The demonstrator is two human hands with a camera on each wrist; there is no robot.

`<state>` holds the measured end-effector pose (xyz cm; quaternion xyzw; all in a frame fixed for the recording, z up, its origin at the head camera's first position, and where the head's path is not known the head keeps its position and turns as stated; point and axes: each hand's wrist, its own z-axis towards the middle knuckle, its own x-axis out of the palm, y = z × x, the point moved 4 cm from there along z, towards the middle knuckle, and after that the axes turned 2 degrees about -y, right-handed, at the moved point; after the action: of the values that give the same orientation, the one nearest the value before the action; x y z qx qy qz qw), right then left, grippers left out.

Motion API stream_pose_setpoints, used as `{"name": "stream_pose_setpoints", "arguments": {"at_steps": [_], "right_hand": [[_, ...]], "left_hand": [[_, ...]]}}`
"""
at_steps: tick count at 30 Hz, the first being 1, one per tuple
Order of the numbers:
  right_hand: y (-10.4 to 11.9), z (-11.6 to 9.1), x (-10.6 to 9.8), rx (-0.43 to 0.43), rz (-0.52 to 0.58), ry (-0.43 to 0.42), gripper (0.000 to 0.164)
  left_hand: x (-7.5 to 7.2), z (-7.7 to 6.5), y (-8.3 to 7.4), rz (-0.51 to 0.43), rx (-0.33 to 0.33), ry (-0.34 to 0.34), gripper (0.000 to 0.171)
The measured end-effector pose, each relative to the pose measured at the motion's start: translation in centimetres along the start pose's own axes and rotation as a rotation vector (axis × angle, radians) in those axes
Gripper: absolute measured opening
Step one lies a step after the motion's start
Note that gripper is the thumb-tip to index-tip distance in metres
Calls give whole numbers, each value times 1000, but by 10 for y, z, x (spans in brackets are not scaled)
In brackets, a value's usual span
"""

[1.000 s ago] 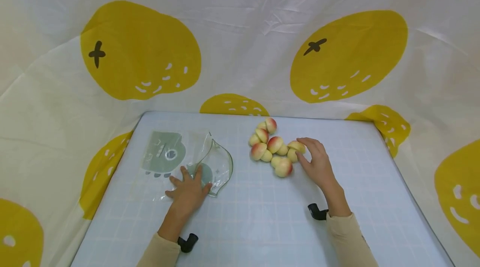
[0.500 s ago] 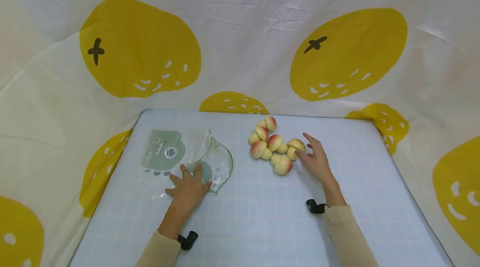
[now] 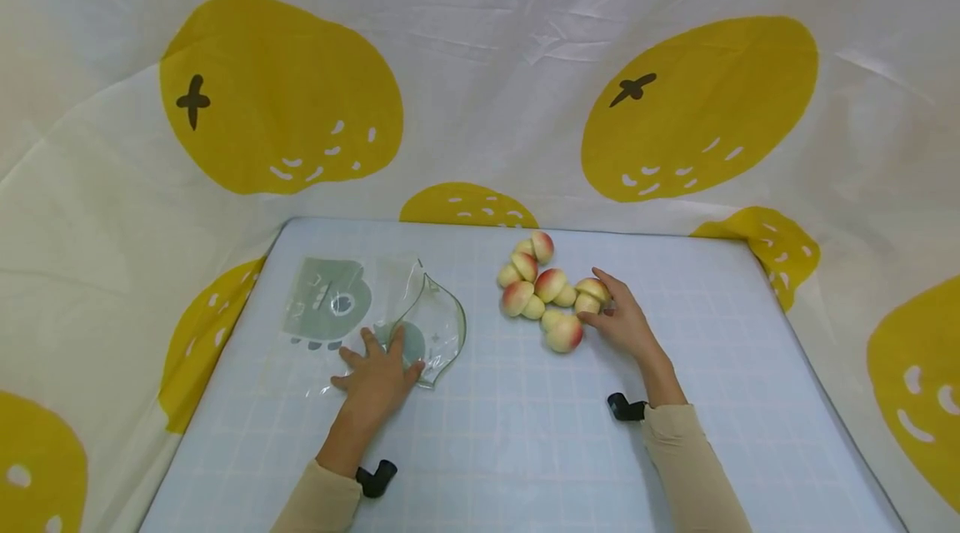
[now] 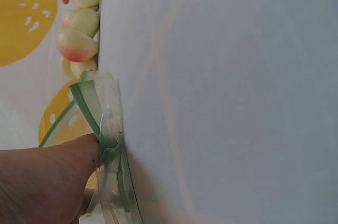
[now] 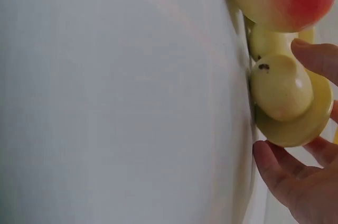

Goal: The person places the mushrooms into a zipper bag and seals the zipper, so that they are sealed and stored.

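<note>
My left hand [image 3: 377, 383] lies with spread fingers on a clear plastic zip bag [image 3: 446, 341] with a green rim and a green cartoon print. In the left wrist view the thumb touches the bag's green edge strip [image 4: 87, 108]. My right hand [image 3: 626, 325] has its fingers and thumb around the rightmost toy mushroom [image 3: 588, 300], yellow-capped with a pale stem. The right wrist view has the thumb [image 5: 317, 59] by its stem and the other fingers at the cap's edge. This mushroom is low at the table surface.
Several more yellow-and-red toy mushrooms cluster left of the right hand, among them a red-tipped one [image 3: 564, 335] just in front and one farthest back [image 3: 542, 246]. The table has a pale checked cloth [image 3: 510, 450]; a lemon-printed curtain [image 3: 487, 100] hangs behind it.
My right hand drew slightly back from the rightmost mushroom, then moved left again, its fingers closing in around it. The mushroom has turned a little. My left hand stays on the bag.
</note>
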<state>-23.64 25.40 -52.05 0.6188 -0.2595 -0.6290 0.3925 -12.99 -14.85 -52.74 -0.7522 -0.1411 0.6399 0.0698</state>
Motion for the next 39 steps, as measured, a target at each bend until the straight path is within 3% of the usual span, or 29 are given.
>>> {"name": "stream_pose_setpoints", "arguments": {"at_steps": [10,20,39], "right_hand": [[-3,2,1,32,42,-8,78],[-4,1,-1,89,13,-35,76],[-6,1,-2,71,-11,-63,72]], "left_hand": [[-2,0,-2,0,-3,-3,77],[-3,0,-1,-6,-11,6,77],[-2,-2,-2,3,-1,-14,76]]}}
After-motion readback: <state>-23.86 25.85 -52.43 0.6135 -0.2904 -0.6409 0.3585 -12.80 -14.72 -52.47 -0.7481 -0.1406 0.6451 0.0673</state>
